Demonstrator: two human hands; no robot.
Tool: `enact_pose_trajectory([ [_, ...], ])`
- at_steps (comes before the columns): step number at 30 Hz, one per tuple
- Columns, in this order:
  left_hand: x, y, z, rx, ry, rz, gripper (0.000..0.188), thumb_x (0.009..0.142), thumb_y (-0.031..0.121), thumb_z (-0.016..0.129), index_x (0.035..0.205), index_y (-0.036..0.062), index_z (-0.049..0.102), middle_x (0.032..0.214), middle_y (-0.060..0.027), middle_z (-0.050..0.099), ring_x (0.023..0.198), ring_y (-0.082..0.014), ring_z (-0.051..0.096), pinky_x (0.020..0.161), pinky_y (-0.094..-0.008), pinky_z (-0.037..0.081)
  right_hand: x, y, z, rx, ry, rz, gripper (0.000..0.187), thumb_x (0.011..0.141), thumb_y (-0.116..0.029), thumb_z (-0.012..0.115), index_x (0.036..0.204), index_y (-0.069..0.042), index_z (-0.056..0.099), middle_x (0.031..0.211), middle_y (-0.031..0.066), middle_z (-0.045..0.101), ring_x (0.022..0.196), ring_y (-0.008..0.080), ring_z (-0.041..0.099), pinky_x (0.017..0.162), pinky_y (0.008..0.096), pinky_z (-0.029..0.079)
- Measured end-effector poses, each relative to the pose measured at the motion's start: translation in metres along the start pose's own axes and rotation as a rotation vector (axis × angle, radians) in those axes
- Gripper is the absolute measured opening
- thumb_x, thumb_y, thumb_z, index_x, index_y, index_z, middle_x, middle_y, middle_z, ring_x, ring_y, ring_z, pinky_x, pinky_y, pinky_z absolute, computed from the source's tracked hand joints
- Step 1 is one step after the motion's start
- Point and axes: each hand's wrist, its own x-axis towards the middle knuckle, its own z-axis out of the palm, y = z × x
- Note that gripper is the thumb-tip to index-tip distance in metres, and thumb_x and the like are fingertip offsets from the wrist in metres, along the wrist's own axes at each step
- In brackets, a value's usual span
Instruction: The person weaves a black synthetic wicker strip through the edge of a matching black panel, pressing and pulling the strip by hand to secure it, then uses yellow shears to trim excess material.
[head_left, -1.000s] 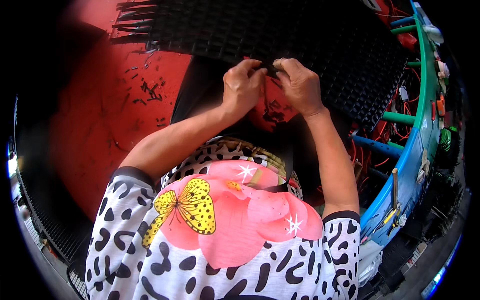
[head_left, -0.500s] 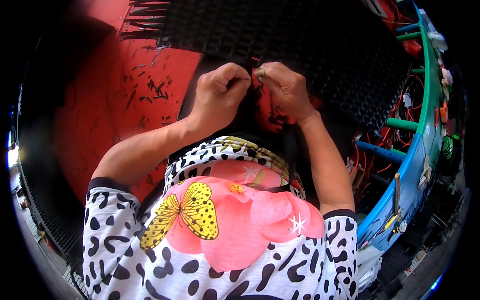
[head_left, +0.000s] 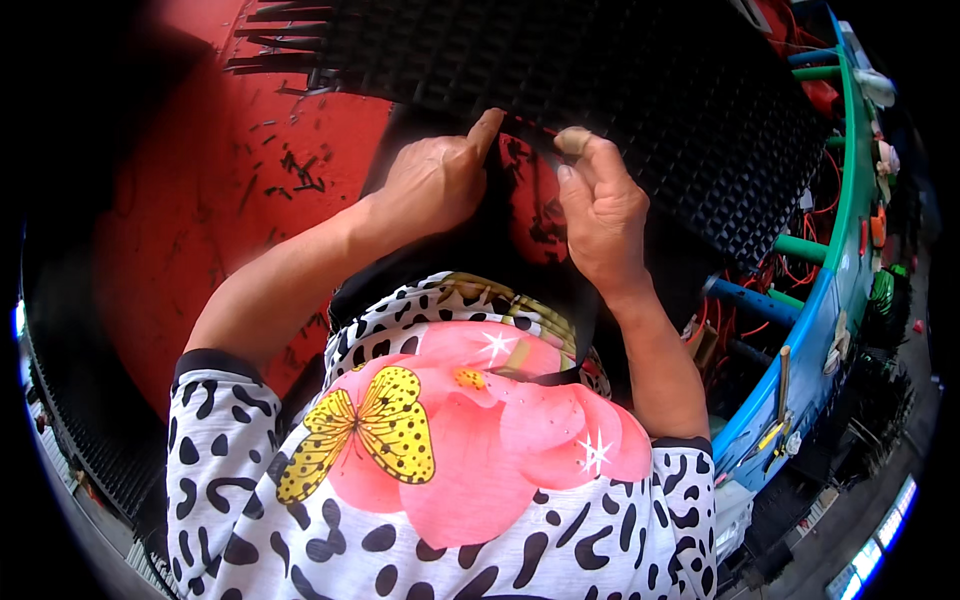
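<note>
A large black woven panel [head_left: 620,90] of flat strips lies in front of me, its near edge close to my hands. My left hand [head_left: 435,180] has the index finger stretched up to that edge, with the other fingers curled in. Its thumb is hidden, and whatever the curled fingers hold cannot be made out. To its right, my right hand [head_left: 605,210] is partly open, thumb and index finger apart, the index tip near the panel's edge. A pale wrap [head_left: 574,140] covers that fingertip. Loose strip ends [head_left: 280,40] stick out at the panel's far left.
Short black offcuts [head_left: 300,175] are scattered over the red surface [head_left: 200,200] at the left. Along the right runs a curved blue and green frame [head_left: 835,220] with crossbars, hung with small tools and red cords [head_left: 780,270]. Another black woven piece [head_left: 60,430] stands at the far left.
Both hands were closed in pinches close together. The left index finger has since straightened toward the panel's edge. My right hand has opened and shifted slightly right and down.
</note>
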Motion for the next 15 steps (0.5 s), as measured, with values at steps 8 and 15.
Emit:
enact_pose_trajectory([
  [8,0.015,0.002,-0.001,0.203,-0.189,-0.044,0.061,0.073,0.010,0.055,0.127,-0.0059,0.030,0.064,-0.0176,0.059,0.064,-0.0342,0.060,0.055,-0.0436,0.045,0.018,0.014,0.005,-0.276,-0.050,-0.018,0.010,0.077,-0.005,0.058,0.084,0.001,0.060,0.074,0.0174,0.062,0.067,0.0308,0.062,0.060,0.0355,0.049],
  [15,0.031,0.002,0.008,-0.104,-0.050,-0.094,0.054,0.073,0.011,0.058,0.119,-0.0043,0.036,0.067,-0.0205,0.059,0.069,-0.0373,0.059,0.058,-0.0422,0.046,0.031,0.012,0.010,-0.513,-0.081,-0.088,0.008,0.074,-0.007,0.056,0.077,0.000,0.059,0.066,0.0174,0.061,0.065,0.0324,0.062,0.060,0.0374,0.050],
])
